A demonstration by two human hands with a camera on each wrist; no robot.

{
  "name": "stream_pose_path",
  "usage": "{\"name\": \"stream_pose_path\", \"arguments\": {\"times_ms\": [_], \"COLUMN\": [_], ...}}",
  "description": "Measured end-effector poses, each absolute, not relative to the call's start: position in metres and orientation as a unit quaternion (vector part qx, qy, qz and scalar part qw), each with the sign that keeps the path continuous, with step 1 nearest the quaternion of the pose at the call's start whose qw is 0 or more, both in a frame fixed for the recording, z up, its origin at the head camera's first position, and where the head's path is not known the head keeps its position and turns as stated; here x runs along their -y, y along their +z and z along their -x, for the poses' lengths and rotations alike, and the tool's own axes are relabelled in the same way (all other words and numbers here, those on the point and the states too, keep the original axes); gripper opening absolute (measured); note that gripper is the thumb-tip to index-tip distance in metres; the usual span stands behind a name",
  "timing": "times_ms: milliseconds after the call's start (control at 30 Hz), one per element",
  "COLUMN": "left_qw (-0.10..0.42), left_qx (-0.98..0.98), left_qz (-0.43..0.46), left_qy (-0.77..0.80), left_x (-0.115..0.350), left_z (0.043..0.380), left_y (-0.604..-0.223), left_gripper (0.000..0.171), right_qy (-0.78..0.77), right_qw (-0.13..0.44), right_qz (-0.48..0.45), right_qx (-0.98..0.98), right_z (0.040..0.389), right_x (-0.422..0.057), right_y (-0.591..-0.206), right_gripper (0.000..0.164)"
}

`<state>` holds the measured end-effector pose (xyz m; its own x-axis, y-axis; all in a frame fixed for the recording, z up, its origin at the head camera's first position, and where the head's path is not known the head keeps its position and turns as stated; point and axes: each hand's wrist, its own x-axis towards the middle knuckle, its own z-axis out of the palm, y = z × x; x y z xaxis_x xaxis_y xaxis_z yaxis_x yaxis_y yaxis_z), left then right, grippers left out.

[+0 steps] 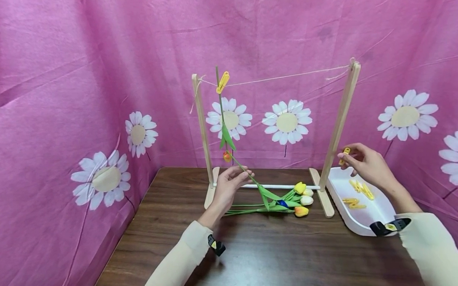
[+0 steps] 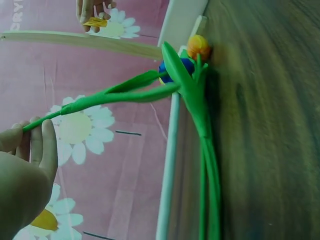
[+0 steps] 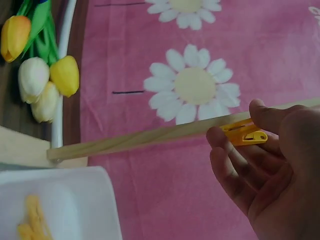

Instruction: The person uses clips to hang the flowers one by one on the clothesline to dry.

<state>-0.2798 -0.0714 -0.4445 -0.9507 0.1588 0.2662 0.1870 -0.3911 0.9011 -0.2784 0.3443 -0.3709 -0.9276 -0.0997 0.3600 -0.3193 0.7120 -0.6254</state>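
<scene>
My left hand [image 1: 227,186] pinches the thin green stem of a blue tulip [image 1: 282,203] near its end. The bloom tilts down to the right, over several tulips lying on the table; in the left wrist view its leaves [image 2: 135,90] overlap theirs. Between thumb and fingertips, my right hand [image 1: 371,165] holds a yellow clothespin [image 3: 244,133], beside the right post and above the white tray. From the string [image 1: 283,77], an orange-red tulip [image 1: 226,138] hangs bloom down, clipped by another yellow clothespin [image 1: 222,82] near the left post.
Two wooden posts [image 1: 341,118] on flat feet carry the string, with a white rod [image 1: 270,186] low between them. The white tray [image 1: 339,210] at the right contains several yellow clothespins [image 1: 361,189]. Yellow, white and orange tulips [image 1: 301,211] lie by the rod. Behind hangs a pink flowered cloth [image 1: 248,41].
</scene>
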Motion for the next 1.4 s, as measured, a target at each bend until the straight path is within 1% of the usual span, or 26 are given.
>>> {"name": "stream_pose_path", "arguments": {"times_ms": [200, 467, 700, 800, 933, 1100, 1400], "left_qw": [0.019, 0.048, 0.065, 0.075, 0.092, 0.119, 0.152], "left_qx": [0.553, 0.54, 0.549, 0.552, 0.552, 0.539, 0.537], "left_qz": [0.159, 0.17, 0.182, 0.186, 0.186, 0.181, 0.187], "left_qy": [-0.818, -0.823, -0.813, -0.809, -0.808, -0.814, -0.808], "left_x": [0.067, 0.062, 0.058, 0.058, 0.058, 0.059, 0.06], "left_z": [0.28, 0.282, 0.285, 0.288, 0.294, 0.299, 0.308], "left_y": [-0.432, -0.413, -0.393, -0.384, -0.372, -0.357, -0.332], "left_gripper": [0.017, 0.018, 0.031, 0.033, 0.031, 0.03, 0.028], "right_qy": [0.383, 0.385, 0.382, 0.383, 0.394, 0.413, 0.434], "right_qw": [0.148, 0.15, 0.153, 0.159, 0.172, 0.179, 0.213], "right_qz": [-0.127, -0.143, -0.169, -0.181, -0.187, -0.205, -0.2], "right_qx": [0.903, 0.899, 0.896, 0.892, 0.883, 0.869, 0.852], "right_z": [0.273, 0.268, 0.27, 0.272, 0.274, 0.276, 0.278], "right_x": [-0.336, -0.31, -0.284, -0.272, -0.256, -0.236, -0.205], "right_y": [-0.362, -0.351, -0.339, -0.332, -0.321, -0.311, -0.289], "right_gripper": [0.041, 0.035, 0.037, 0.036, 0.031, 0.029, 0.022]}}
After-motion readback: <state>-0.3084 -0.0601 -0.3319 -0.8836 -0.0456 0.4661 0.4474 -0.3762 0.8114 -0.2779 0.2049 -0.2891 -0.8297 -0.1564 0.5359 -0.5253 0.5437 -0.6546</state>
